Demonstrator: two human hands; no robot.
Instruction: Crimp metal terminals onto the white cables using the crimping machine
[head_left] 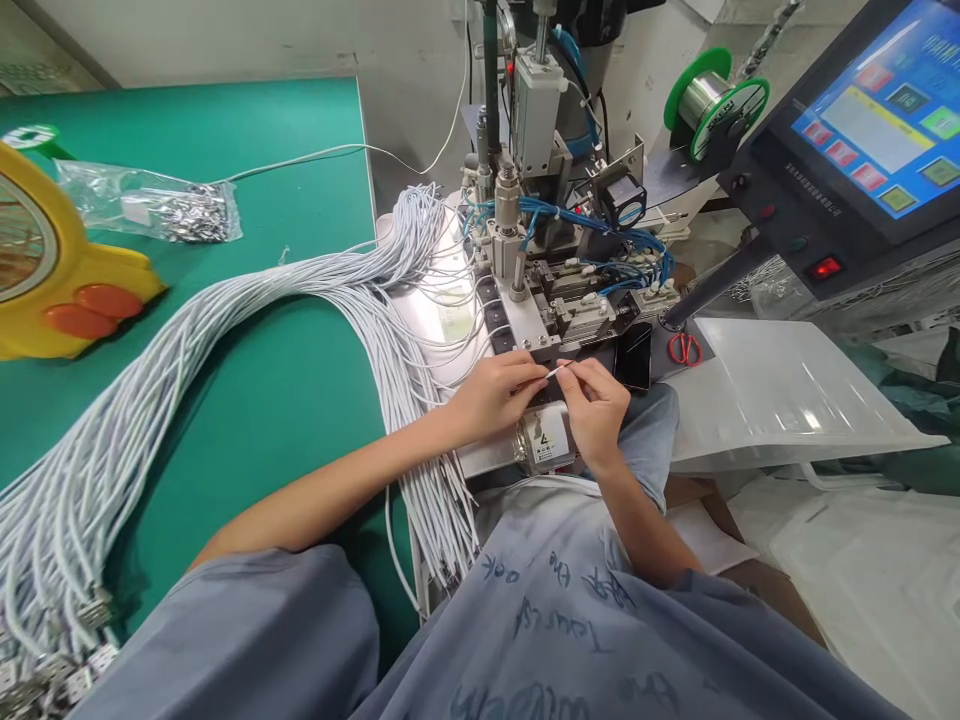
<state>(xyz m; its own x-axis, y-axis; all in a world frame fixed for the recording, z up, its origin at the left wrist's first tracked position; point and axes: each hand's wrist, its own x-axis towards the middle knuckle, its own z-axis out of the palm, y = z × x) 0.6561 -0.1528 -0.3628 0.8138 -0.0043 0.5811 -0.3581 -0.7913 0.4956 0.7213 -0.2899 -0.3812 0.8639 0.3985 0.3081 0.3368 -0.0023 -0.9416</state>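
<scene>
My left hand (499, 393) and my right hand (595, 405) are close together at the front of a metal machine (525, 325). Between their fingertips runs a short stretch of thin white cable (553, 373), pinched from both sides. The cable's tip near my right fingers is too small to make out. Left of my hands, a large bundle of white cables (360, 290) curves over the green table and hangs at its edge. Just below my hands lies a small clear packet with a white label (547, 437).
A touch screen (885, 125) and a solder wire spool (705, 100) stand at the right. Red scissors (684, 349) and a dark phone (634, 356) lie beside the machine. On the green table (300, 380) are a yellow device (71, 270) and a bag of metal parts (187, 212).
</scene>
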